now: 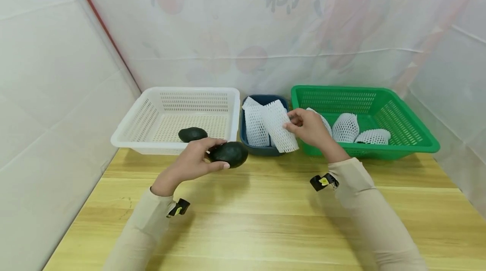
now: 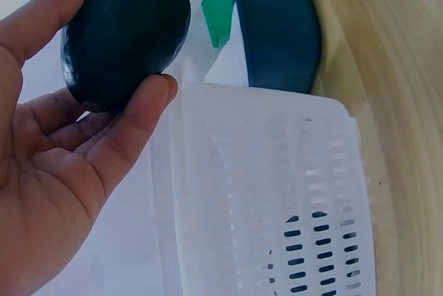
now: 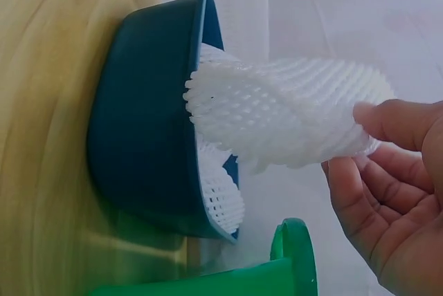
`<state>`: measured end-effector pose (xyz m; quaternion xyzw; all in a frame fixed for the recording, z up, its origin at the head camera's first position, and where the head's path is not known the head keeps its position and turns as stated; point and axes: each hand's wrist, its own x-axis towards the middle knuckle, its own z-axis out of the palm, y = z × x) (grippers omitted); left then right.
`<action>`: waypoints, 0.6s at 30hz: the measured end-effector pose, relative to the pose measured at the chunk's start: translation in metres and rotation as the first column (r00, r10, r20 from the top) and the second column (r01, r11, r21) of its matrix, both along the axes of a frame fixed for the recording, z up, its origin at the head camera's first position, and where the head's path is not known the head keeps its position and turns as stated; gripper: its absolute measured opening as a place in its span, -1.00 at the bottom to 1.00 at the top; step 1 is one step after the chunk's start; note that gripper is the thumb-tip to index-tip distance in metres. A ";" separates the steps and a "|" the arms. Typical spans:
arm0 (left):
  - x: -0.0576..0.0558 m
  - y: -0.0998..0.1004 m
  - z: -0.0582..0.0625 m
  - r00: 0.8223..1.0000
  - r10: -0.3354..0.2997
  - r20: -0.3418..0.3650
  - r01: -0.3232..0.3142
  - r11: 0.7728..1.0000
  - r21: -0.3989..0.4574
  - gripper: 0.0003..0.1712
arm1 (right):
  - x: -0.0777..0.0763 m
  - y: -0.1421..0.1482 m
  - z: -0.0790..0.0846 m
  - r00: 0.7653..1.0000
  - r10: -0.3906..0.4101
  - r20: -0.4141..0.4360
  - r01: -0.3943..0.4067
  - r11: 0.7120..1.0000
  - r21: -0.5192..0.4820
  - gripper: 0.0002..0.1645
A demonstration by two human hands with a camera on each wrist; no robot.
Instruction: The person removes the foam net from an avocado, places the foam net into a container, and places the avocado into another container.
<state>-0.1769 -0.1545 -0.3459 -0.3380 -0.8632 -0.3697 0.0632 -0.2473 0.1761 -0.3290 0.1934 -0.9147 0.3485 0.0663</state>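
My left hand (image 1: 194, 158) grips a dark green avocado (image 1: 230, 154) between thumb and fingers, in front of the white basket's near right corner. The left wrist view shows the same avocado (image 2: 126, 33) held at its lower end by the fingertips. In my right hand (image 1: 309, 127) is a white foam net sleeve (image 1: 280, 125), pinched at one side over the dark blue bin (image 1: 262, 150). Seen from the right wrist, that foam net sleeve (image 3: 291, 113) hangs across the bin's rim. More foam net sleeves (image 1: 255, 123) lie in the bin.
The white basket (image 1: 127, 130) on the left has another avocado (image 1: 193, 134) inside. At right stands a green basket (image 1: 417, 140) with several net-wrapped fruits (image 1: 345, 127). All three containers line the back of the wooden table (image 1: 243, 220), before a pale plastic curtain (image 1: 228, 18).
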 end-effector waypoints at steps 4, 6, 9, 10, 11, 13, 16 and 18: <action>-0.002 -0.002 0.003 0.999 0.030 -0.012 -0.030 1.000 -0.009 -0.35 | -0.006 -0.002 0.002 0.996 -0.040 0.074 0.042 0.999 -0.021 -0.56; -0.003 -0.004 0.005 0.999 0.047 -0.011 -0.047 0.999 -0.012 -0.35 | -0.009 -0.004 0.001 0.993 -0.067 0.101 0.069 0.997 -0.022 -0.55; -0.005 -0.007 0.006 0.998 0.068 -0.009 -0.068 0.998 0.004 -0.35 | -0.014 -0.008 -0.001 0.988 -0.110 0.113 0.114 0.993 -0.029 -0.54; -0.006 -0.009 0.007 0.997 0.076 -0.008 -0.076 0.997 0.012 -0.35 | -0.016 -0.010 -0.002 0.986 -0.122 0.111 0.126 0.991 -0.034 -0.53; -0.007 -0.010 0.007 0.996 0.085 -0.005 -0.085 0.996 0.020 -0.35 | -0.017 -0.012 -0.002 0.985 -0.133 0.107 0.138 0.990 -0.038 -0.52; -0.008 -0.012 0.009 0.995 0.095 0.009 -0.095 0.995 0.038 -0.36 | -0.020 -0.015 -0.003 0.984 -0.153 0.094 0.158 0.986 -0.044 -0.50; -0.010 -0.014 0.010 0.994 0.111 0.023 -0.112 0.993 0.048 -0.36 | -0.023 -0.017 -0.002 0.982 -0.170 0.080 0.172 0.985 -0.026 -0.41; -0.011 -0.016 0.011 0.992 0.124 0.030 -0.125 0.991 0.046 -0.36 | -0.023 -0.017 -0.001 0.983 -0.172 0.065 0.173 0.985 -0.014 -0.36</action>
